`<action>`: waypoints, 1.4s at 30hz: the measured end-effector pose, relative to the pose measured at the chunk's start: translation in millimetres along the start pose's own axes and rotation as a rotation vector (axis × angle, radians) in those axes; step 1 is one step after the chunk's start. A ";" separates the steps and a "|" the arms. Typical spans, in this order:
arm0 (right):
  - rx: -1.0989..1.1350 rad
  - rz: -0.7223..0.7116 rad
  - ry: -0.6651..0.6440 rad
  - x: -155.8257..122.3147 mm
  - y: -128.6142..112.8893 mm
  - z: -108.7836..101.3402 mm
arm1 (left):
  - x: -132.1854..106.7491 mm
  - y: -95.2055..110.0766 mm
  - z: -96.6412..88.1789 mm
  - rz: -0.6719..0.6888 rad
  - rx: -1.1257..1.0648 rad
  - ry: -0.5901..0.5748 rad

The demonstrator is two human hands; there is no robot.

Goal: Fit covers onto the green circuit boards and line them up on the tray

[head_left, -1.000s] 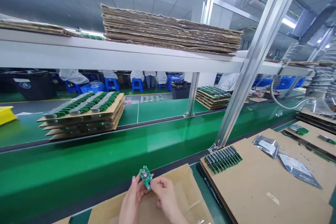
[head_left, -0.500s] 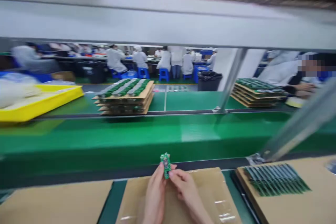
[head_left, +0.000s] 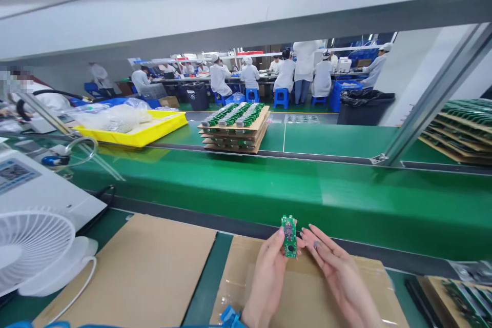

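Note:
A small green circuit board (head_left: pixel 289 236) stands upright at the bottom centre, above a taped cardboard sheet (head_left: pixel 238 277). My left hand (head_left: pixel 267 279) pinches the board between thumb and fingertips. My right hand (head_left: pixel 338 274) is just to the right of it, fingers stretched out and apart, their tips close to the board's edge; I cannot tell whether they touch it.
A green conveyor belt (head_left: pixel 269 189) runs across ahead. Beyond it lie a stack of cardboard trays with boards (head_left: pixel 234 130) and a yellow tray (head_left: pixel 134 130). A white fan (head_left: pixel 31 251) and a second cardboard sheet (head_left: pixel 142 266) are at left. People in white coats work far behind.
My view has swung left and down, bringing the fan and yellow tray in. My right hand has let go of the board and opened; my left still holds it.

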State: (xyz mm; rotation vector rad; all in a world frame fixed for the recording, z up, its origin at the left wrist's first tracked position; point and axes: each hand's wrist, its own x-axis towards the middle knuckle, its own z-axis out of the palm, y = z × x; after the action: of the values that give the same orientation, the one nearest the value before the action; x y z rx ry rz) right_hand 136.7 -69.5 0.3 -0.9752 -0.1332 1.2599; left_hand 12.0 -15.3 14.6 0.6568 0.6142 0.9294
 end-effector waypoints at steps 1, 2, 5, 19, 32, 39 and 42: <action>0.022 -0.001 -0.002 -0.6 -1.3 0.0 | -0.4 0.2 0.3 0.004 0.003 -0.008; 0.038 0.000 -0.005 -1.2 -2.3 0.1 | -0.8 0.5 0.7 0.007 0.005 -0.013; 0.055 0.010 -0.009 -3.1 -2.8 1.8 | -1.8 1.0 2.3 0.009 0.008 0.000; 0.037 -0.016 -0.010 -6.4 4.5 8.6 | -5.8 -1.5 3.7 -0.020 -0.042 0.160; 0.026 -0.066 0.047 -3.3 9.5 1.8 | -9.7 6.6 10.9 0.020 0.208 0.048; 0.012 -0.067 0.067 -1.9 8.3 4.2 | -8.2 3.2 9.4 -0.017 0.198 0.133; 0.002 -0.068 0.080 -3.3 7.5 5.0 | -7.7 3.1 10.1 -0.021 0.195 0.121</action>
State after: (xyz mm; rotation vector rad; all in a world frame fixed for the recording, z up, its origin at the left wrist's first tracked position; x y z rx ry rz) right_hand 127.1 -69.7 -0.4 -1.0095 -0.1022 1.1573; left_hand 14.1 -23.0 25.0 0.7699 0.8256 0.9012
